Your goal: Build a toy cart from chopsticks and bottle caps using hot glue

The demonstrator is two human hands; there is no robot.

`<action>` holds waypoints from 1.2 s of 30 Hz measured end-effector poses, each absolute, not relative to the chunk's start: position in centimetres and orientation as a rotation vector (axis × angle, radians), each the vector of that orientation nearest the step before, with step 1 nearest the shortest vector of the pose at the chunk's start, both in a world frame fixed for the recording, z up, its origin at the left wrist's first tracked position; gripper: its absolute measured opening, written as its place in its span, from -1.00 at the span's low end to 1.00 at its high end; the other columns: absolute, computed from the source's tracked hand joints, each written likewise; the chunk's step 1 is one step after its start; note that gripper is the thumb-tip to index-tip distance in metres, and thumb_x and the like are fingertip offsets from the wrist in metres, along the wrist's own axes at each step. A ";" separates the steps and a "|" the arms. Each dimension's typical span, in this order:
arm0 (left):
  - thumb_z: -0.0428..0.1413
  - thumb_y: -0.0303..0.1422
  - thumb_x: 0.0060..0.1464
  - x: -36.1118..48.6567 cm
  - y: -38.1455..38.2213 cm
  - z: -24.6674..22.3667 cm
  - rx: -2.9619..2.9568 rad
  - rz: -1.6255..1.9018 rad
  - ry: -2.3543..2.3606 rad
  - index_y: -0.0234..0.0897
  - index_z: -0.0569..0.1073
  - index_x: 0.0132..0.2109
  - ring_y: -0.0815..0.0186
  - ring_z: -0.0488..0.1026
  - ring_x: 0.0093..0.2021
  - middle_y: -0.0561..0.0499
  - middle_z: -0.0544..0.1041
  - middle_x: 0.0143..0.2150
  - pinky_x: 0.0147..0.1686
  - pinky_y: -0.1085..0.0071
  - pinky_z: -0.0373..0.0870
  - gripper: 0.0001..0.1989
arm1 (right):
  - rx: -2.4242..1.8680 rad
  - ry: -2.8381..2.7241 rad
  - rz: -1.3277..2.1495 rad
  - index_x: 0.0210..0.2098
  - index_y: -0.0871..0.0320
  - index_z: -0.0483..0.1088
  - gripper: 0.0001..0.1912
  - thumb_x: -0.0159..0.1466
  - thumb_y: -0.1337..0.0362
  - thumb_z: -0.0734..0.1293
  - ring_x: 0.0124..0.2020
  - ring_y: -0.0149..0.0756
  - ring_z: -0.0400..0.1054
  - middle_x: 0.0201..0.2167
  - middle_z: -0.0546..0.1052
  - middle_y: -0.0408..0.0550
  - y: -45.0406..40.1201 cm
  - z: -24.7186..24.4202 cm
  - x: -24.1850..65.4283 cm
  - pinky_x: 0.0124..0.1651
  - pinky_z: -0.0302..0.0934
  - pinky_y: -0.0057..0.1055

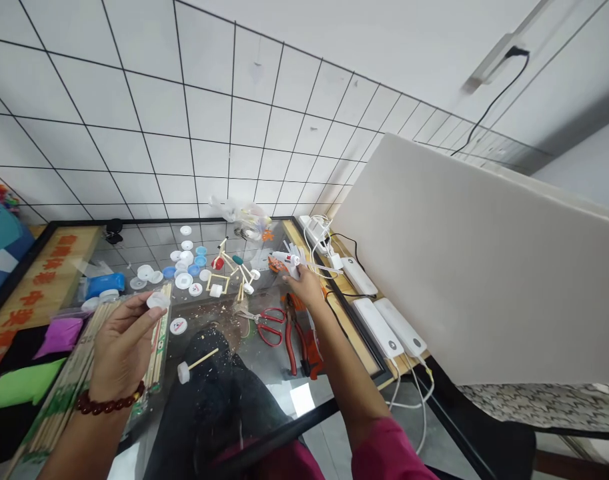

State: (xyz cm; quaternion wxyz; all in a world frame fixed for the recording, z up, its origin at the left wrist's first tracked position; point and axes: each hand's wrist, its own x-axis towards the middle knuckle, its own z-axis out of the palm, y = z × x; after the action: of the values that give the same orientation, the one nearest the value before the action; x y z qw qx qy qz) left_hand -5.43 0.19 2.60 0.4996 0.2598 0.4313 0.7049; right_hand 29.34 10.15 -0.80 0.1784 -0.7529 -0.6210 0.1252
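My left hand (125, 337) pinches a white bottle cap (157, 301) between thumb and fingers, above packs of wooden chopsticks (64, 393). At the right of the glass table, my right hand (303, 283) is closed around a white hot glue gun (287, 257). Between my hands lies a short stick with a white cap (184, 373) on its end. A printed white cap (178, 325) rests near my left hand. Further back stand small stick-and-cap constructions (217, 287). Red-handled scissors (267, 325) and red-handled pliers (295, 340) lie close to my right forearm.
Several white and blue caps (183, 281) are spread over the back. A blue packet (105, 285) and coloured bags (59, 337) lie left. White power banks (379, 327) with cables line the right edge, beside a large pale panel (474, 260). A gridded wall (209, 113) rises behind.
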 end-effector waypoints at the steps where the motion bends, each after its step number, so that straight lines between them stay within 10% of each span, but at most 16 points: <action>1: 0.46 -0.40 -0.28 -5.3 0.2 2.6 0.625 1.712 1.043 -0.22 0.62 -0.24 0.42 0.53 -0.20 0.11 0.65 -0.28 -0.09 0.56 0.47 -0.64 | -2.161 -1.824 0.310 0.00 0.23 0.47 -0.60 0.25 0.13 0.41 -0.08 -0.08 0.50 -0.12 0.62 0.15 9.3 -0.4 29.5 -0.09 0.23 -0.35; 7: 0.43 -0.42 -0.28 -4.8 0.2 2.7 0.630 1.758 0.993 -0.27 0.62 -0.25 0.41 0.51 -0.25 0.08 0.63 -0.33 -0.12 0.49 0.45 -0.67 | -2.031 -1.875 -0.102 -0.06 0.23 0.52 -0.70 0.31 0.19 0.34 -0.05 -0.01 0.47 -0.03 0.58 0.20 2.3 1.1 29.3 -0.02 0.23 -0.22; 15: 0.40 -0.44 -0.23 -4.6 0.1 2.8 0.612 1.747 0.991 -0.28 0.62 -0.26 0.38 0.50 -0.27 0.04 0.61 -0.33 -0.15 0.46 0.43 -0.71 | -1.281 -2.371 0.261 -0.11 0.11 0.52 -0.83 0.33 0.32 0.32 -0.19 -0.15 0.39 -0.23 0.57 0.00 -3.4 1.4 18.9 -0.11 0.24 -0.25; 21: 0.42 -0.40 -0.29 -5.1 0.3 2.7 0.610 1.763 0.990 -0.27 0.63 -0.28 0.36 0.48 -0.31 0.02 0.59 -0.35 -0.19 0.44 0.45 -0.69 | -1.037 -2.784 0.377 0.32 0.16 0.13 -0.30 0.22 0.41 0.36 0.03 -0.06 0.29 0.14 0.43 0.12 -4.0 2.6 12.9 0.02 0.21 -0.14; 25: 0.40 -0.40 -0.27 -5.3 0.4 2.6 0.601 1.780 1.005 -0.23 0.62 -0.28 0.35 0.47 -0.29 0.02 0.58 -0.32 -0.20 0.42 0.43 -0.71 | -1.100 -2.841 0.464 0.29 0.18 0.18 -0.18 0.14 0.08 0.49 0.00 0.03 0.30 0.02 0.46 0.15 -3.0 2.4 11.5 0.01 0.21 -0.08; 36: 0.25 -0.36 -0.08 -6.0 0.3 2.6 0.361 1.527 0.705 -0.25 0.59 -0.27 0.23 0.44 -0.22 -0.06 0.55 -0.24 -0.17 0.27 0.43 -0.84 | -1.135 -2.755 0.679 -0.13 0.13 0.49 -0.74 0.18 0.27 0.45 -0.23 -0.25 0.41 -0.19 0.49 -0.04 -1.5 1.7 11.3 -0.19 0.25 -0.37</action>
State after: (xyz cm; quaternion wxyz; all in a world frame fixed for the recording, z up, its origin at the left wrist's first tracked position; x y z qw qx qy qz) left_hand -6.00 0.29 2.64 0.6523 0.1589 0.3108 0.6728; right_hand 11.34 -1.46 1.72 0.0427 -0.3711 -0.9006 0.2221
